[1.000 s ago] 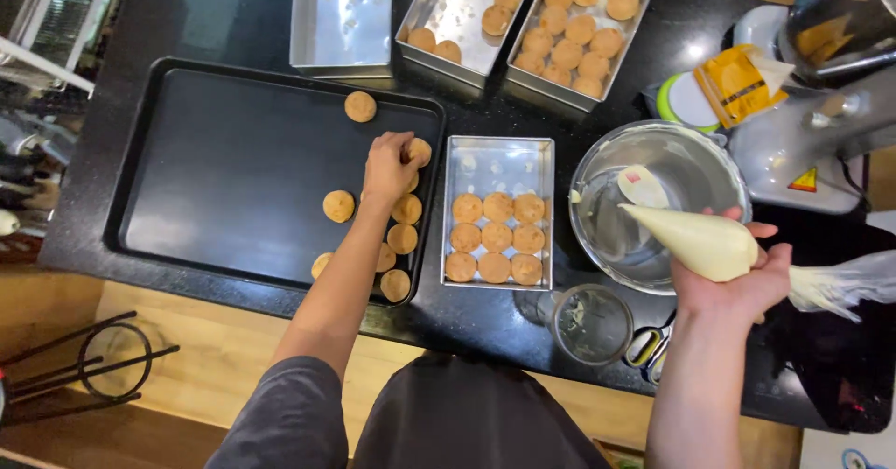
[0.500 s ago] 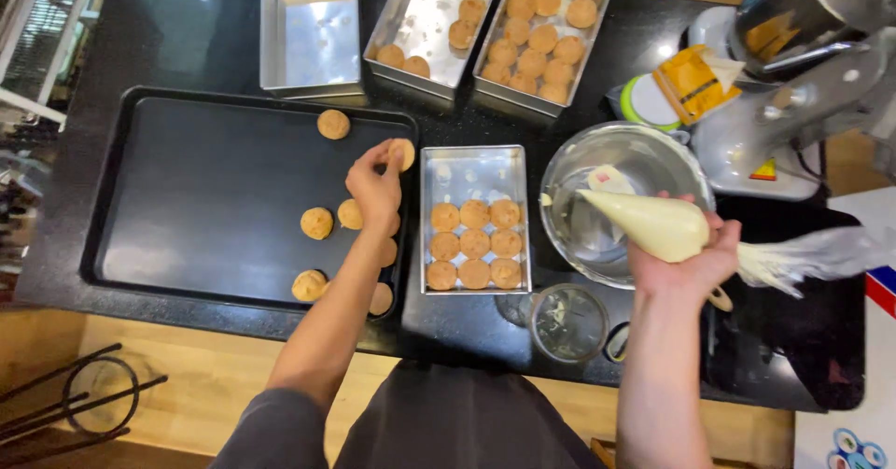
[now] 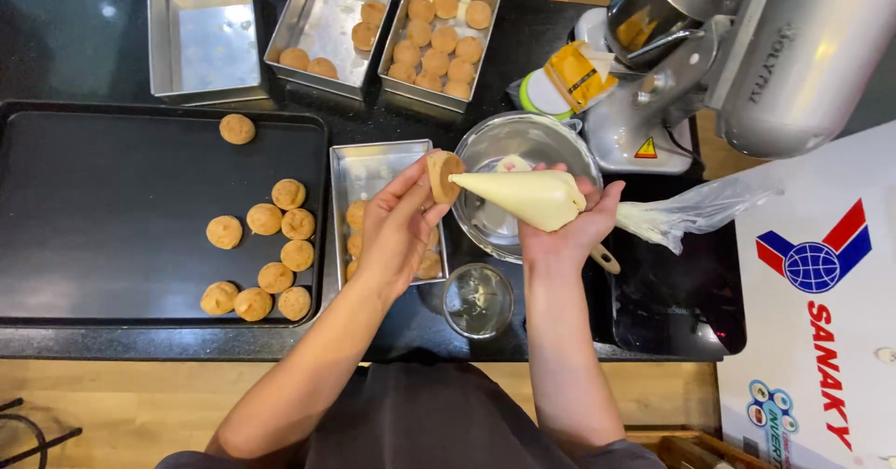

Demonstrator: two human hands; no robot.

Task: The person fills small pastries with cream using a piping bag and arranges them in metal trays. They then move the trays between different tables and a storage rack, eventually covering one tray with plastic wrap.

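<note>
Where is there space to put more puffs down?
The black tray is bare left of the puff cluster. The far-left metal pan is bare too. The pan of puffs is crowded.

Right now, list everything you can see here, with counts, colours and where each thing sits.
tray: one, black, left on counter
puffs: ten, golden, on tray
tins: four, silver; three at top, one beside tray
bowl: one, steel, centre
glass: one, clear, below bowl
mixer: one, silver, top right
puff: one, golden, in left hand
piping bag: one, cream-filled, in right hand
left hand: fingers holding puff
right hand: gripping piping bag
</note>
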